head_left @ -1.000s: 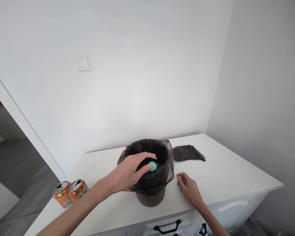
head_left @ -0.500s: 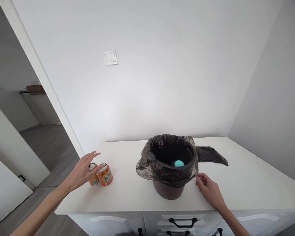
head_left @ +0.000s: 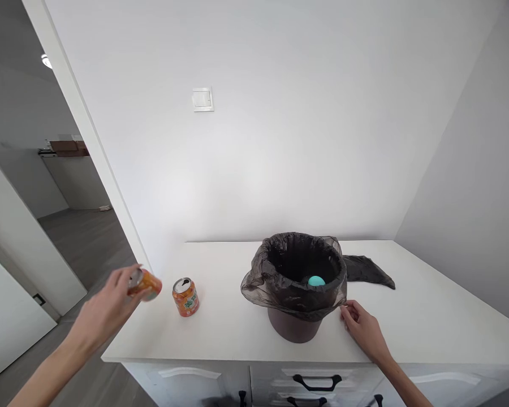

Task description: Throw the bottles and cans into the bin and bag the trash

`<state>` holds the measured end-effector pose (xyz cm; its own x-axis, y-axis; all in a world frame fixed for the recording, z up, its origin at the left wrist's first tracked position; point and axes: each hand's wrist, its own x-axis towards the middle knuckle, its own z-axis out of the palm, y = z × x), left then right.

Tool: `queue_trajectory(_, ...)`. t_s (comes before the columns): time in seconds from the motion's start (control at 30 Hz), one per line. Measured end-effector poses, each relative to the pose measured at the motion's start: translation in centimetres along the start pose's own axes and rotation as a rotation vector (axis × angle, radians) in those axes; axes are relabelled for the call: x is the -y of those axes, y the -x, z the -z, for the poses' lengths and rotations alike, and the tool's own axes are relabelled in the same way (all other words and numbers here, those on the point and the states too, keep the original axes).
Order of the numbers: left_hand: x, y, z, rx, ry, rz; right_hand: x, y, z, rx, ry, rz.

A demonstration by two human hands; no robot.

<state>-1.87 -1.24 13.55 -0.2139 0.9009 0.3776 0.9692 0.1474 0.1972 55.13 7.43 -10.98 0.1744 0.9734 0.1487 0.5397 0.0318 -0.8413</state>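
Observation:
My left hand [head_left: 110, 302] is closed around an orange can [head_left: 149, 284], which is tilted on its side above the counter's left end. A second orange can [head_left: 186, 298] stands upright on the white counter [head_left: 224, 333], its top opened. In the middle is a brown bin [head_left: 294, 328] lined with a black bag [head_left: 258, 274], and a turquoise round object [head_left: 316, 281] shows inside. My right hand [head_left: 362, 328] rests at the bag's lower right edge, fingers curled together; whether they pinch the bag's edge is too small to tell.
A folded black bag [head_left: 369, 270] lies behind and right of the bin. The wall with a light switch [head_left: 202, 99] rises behind the counter. Drawers with black handles [head_left: 317, 383] are below, and a doorway opens at the left.
My left hand has closed on the left can, lifted it and tipped it, moving left away from the other can. My right hand has stayed by the bin. The view has shifted slightly.

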Motion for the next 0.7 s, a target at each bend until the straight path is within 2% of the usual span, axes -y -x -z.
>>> queue_trajectory(0.07,-3.8,0.0,2.8,-0.184,0.09,0.006,0.1,-0.1,0.1,-0.002,-0.015,0.004)
queue_trajectory(0.1,-6.2,0.0,4.0,-0.232,0.175,-0.016,0.1,-0.1,0.1,-0.001,-0.026,0.006)
queue_trajectory(0.13,-8.7,0.0,4.9,-0.243,0.284,-0.063,0.1,-0.2,0.1,-0.002,-0.04,0.007)
queue_trajectory(0.2,-14.1,-0.1,5.8,-0.175,0.428,-0.209,0.1,-0.3,0.2,-0.006,-0.073,0.005)
queue_trajectory(0.3,-21.6,-0.9,4.8,-0.104,0.493,-0.459,0.1,-0.5,0.3,-0.015,-0.127,0.008)
queue_trajectory(0.4,-27.0,-2.5,1.8,0.003,0.462,-0.633,0.4,-0.7,0.4,-0.026,-0.176,0.024)
queue_trajectory(0.5,-29.8,-3.8,-1.1,0.139,0.406,-0.693,0.6,-0.9,0.5,-0.033,-0.193,0.026)
queue_trajectory(0.57,-30.0,-3.9,-2.1,0.174,0.392,-0.681,0.6,-1.0,0.6,-0.03,-0.196,0.025)
queue_trajectory(0.63,-28.8,-3.7,-2.4,0.118,0.399,-0.624,0.6,-1.1,0.6,-0.026,-0.203,0.026)
queue_trajectory(0.7,-26.1,-3.5,-2.4,0.006,0.387,-0.524,0.5,-1.1,0.6,-0.019,-0.207,0.029)
